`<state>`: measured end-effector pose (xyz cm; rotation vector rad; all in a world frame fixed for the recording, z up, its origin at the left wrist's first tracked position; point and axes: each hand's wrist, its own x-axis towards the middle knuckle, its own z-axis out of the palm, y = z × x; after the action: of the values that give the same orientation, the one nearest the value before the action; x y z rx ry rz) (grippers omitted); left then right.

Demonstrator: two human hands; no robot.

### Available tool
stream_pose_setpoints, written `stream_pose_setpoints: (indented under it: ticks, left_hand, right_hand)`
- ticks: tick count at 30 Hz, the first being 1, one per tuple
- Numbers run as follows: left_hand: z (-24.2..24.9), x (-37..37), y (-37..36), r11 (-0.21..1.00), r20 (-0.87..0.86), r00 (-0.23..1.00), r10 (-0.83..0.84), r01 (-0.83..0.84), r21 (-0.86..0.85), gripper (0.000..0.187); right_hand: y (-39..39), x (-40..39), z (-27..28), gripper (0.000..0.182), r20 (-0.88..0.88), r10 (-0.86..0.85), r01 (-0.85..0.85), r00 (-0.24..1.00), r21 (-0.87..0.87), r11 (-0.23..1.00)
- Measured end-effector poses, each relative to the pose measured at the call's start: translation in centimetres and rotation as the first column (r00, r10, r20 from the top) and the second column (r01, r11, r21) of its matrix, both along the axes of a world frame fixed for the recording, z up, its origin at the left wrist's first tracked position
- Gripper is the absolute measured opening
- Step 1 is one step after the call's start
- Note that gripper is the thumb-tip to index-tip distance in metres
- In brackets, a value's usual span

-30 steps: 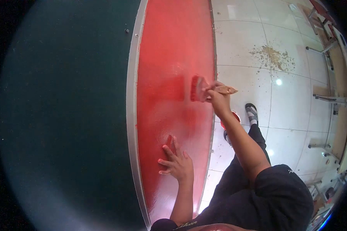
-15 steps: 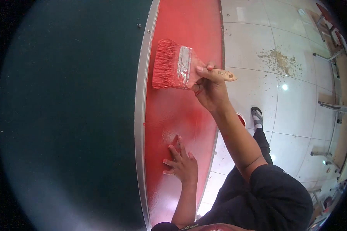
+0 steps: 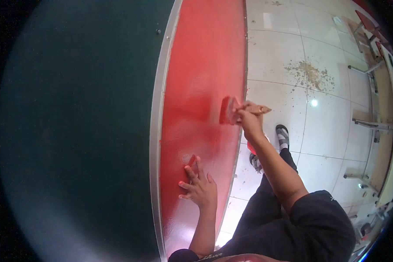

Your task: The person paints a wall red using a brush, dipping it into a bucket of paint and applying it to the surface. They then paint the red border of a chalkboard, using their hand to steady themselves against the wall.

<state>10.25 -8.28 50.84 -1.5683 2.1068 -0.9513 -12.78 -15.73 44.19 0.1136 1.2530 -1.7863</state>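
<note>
A wide paintbrush (image 3: 232,112) with red bristles and a wooden handle is gripped in my right hand (image 3: 250,120). Its bristles are at the lower part of the glossy red wall (image 3: 209,48), slightly blurred by motion. My left hand (image 3: 201,185) has its fingers spread and appears to rest against the red surface, nearer my body. Both hands have red paint on the fingers. Beneath my right forearm, a container with red in it (image 3: 251,147) is partly hidden.
A dark green board (image 3: 83,131) with a pale metal edge strip (image 3: 155,126) borders the red surface. White floor tiles (image 3: 270,56) carry a brownish stain (image 3: 310,75). My sandalled foot (image 3: 282,136) stands near the container. Desks or benches with metal legs (image 3: 373,124) line the right.
My right hand has brought the brush from near the metal strip across to the red surface's floor-side edge, and closer to my body. My left hand keeps its spread pose.
</note>
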Motion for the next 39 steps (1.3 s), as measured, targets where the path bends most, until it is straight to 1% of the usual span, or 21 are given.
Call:
stream_pose_setpoints:
  ticks: [1, 3, 5, 7, 8, 10, 14, 16, 18, 19, 21, 22, 24, 26, 28, 29, 31, 34, 36, 38, 39]
  left_hand:
    - [0.0, -0.1, 0.0, 1.000, 0.005, 1.000, 0.016, -0.016, 0.019, 0.094]
    - [-0.5, -0.4, -0.1, 0.999, 0.000, 0.999, 0.038, -0.038, 0.020, 0.095]
    - [-0.7, 0.1, 0.2, 0.997, 0.021, 0.998, 0.064, -0.065, 0.029, 0.095]
    - [-1.2, 0.4, 0.2, 0.998, -0.050, 0.997, 0.059, -0.057, 0.039, 0.095]
    - [-0.9, 0.3, 0.2, 0.998, -0.041, 0.998, 0.057, -0.055, 0.042, 0.095]
    - [-0.2, -0.3, 0.3, 0.993, -0.085, 0.992, 0.088, -0.080, 0.091, 0.093]
    - [-1.0, 0.1, 0.2, 0.996, -0.122, 0.990, 0.066, -0.057, 0.069, 0.092]
    - [-0.3, -0.5, 0.1, 0.992, -0.102, 0.989, 0.103, -0.095, 0.083, 0.091]
    - [-0.4, -0.7, 0.1, 0.991, -0.105, 0.988, 0.111, -0.103, 0.084, 0.091]
    - [-0.4, -0.7, 0.1, 0.991, -0.103, 0.988, 0.115, -0.107, 0.084, 0.090]
    - [-0.4, -0.9, 0.1, 0.989, -0.092, 0.988, 0.128, -0.119, 0.089, 0.090]
    - [-0.5, -1.1, 0.0, 0.987, -0.092, 0.985, 0.146, -0.139, 0.083, 0.090]
    - [-0.2, -1.4, -0.1, 0.979, -0.094, 0.980, 0.178, -0.166, 0.118, 0.091]
    - [0.0, -1.4, -0.1, 0.970, -0.101, 0.974, 0.202, -0.185, 0.158, 0.092]
    - [-0.3, -1.2, 0.0, 0.972, -0.074, 0.976, 0.204, -0.193, 0.136, 0.093]
    - [-0.6, -0.9, 0.0, 0.971, -0.067, 0.977, 0.201, -0.190, 0.142, 0.093]
    - [-1.3, -0.3, -0.1, 0.992, -0.071, 0.991, 0.112, -0.108, 0.063, 0.086]
    - [-1.6, -0.7, -0.2, 0.990, -0.036, 0.990, 0.137, -0.135, 0.045, 0.089]
    - [-1.9, -0.5, -0.3, 0.989, -0.013, 0.990, 0.143, -0.142, 0.040, 0.090]
    - [-2.0, -0.8, -0.3, 0.988, 0.006, 0.988, 0.153, -0.153, 0.030, 0.091]
    - [-2.0, -1.1, -0.3, 0.986, 0.021, 0.986, 0.164, -0.165, 0.015, 0.096]
  right_hand:
    - [0.6, -0.1, 0.3, 0.016, -0.002, -0.011, 0.011, 1.000, -0.001, 1.000]
    - [1.6, -0.4, 2.7, 0.015, 0.127, -0.039, 0.053, 0.991, -0.108, 0.993]
    - [0.9, -0.7, 6.5, 0.017, 0.180, -0.100, 0.141, 0.979, -0.236, 0.961]
    - [0.0, -1.3, 9.7, 0.019, 0.269, -0.036, 0.174, 0.962, -0.510, 0.842]
    - [-0.3, -1.4, 11.5, 0.019, 0.277, -0.039, 0.180, 0.960, -0.506, 0.844]
    - [-1.0, -1.5, 13.8, 0.024, 0.290, -0.039, 0.224, 0.956, -0.638, 0.737]
    - [-2.6, 0.4, 8.5, 0.027, 0.232, 0.040, 0.113, 0.972, -0.608, 0.786]
    - [-2.7, 1.7, 1.9, 0.027, 0.362, 0.032, 0.161, 0.932, -0.492, 0.856]
    - [-2.0, 2.0, -5.7, 0.023, 0.291, -0.077, 0.178, 0.954, -0.338, 0.924]
    - [-1.3, 1.6, -7.9, 0.023, 0.301, -0.083, 0.186, 0.950, -0.332, 0.925]
    - [0.0, 0.5, -9.7, 0.014, 0.138, -0.056, 0.062, 0.989, -0.041, 0.997]
    - [0.1, 0.6, -10.5, 0.014, 0.149, -0.065, 0.071, 0.987, -0.034, 0.997]
    - [-0.5, 0.6, -7.1, 0.009, -0.209, 0.044, -0.048, 0.977, -0.013, 0.999]
    - [-1.1, 1.2, -1.4, 0.010, -0.177, 0.008, -0.075, 0.984, -0.380, 0.922]
    - [-1.1, 0.7, 3.8, 0.014, -0.204, -0.021, -0.094, 0.979, -0.535, 0.839]
    - [-0.8, 0.1, 5.4, 0.014, -0.198, -0.023, -0.088, 0.980, -0.530, 0.844]
    - [-0.5, -0.9, 6.8, 0.022, 0.222, 0.043, 0.115, 0.974, -0.648, 0.753]
    - [-0.9, 0.1, 1.8, 0.028, 0.273, 0.071, 0.135, 0.959, -0.663, 0.736]
    - [-1.3, 2.3, -4.8, 0.027, 0.441, 0.153, 0.152, 0.884, -0.582, 0.799]
    - [-0.8, 4.3, -13.7, 0.023, 0.453, -0.064, 0.205, 0.889, -0.271, 0.940]
    - [0.3, 3.8, -17.4, 0.021, 0.362, -0.056, 0.125, 0.931, -0.170, 0.978]
